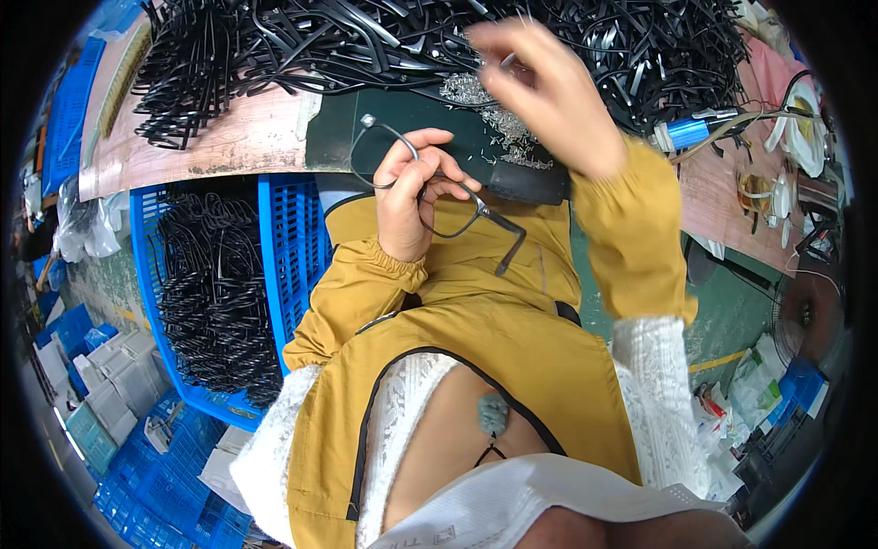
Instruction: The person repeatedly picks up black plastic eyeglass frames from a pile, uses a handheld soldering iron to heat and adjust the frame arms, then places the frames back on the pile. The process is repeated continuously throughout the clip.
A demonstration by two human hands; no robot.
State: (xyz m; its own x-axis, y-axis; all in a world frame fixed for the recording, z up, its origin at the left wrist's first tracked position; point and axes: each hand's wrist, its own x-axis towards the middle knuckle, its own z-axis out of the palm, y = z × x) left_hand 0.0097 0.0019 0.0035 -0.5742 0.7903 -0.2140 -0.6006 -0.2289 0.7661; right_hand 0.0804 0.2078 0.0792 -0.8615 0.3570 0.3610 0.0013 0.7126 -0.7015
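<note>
In my left hand (pixel 408 190) is a dark eyeglass frame (pixel 479 210), pinched between thumb and fingers over my lap, just off the table's near edge. One black temple (pixel 514 240) hangs from the frame's right end; its left end shows a small pale hinge spot and no temple. My right hand (pixel 541 90) is raised over the far side of the work spot, its fingers curled and smeared by motion. Something small and silvery shows at its fingers, too blurred to name. Below it, small metal screws (pixel 508 126) lie heaped on a dark green mat (pixel 384 114).
Loose black temples (pixel 631 46) pile along the table's back, with a stack of frames (pixel 187 73) at left. A blue crate (pixel 274 284) full of black frames stands left of my lap. A blue cylindrical tool (pixel 681 134) with a cable lies right; a black block (pixel 529 182) sits at the front edge.
</note>
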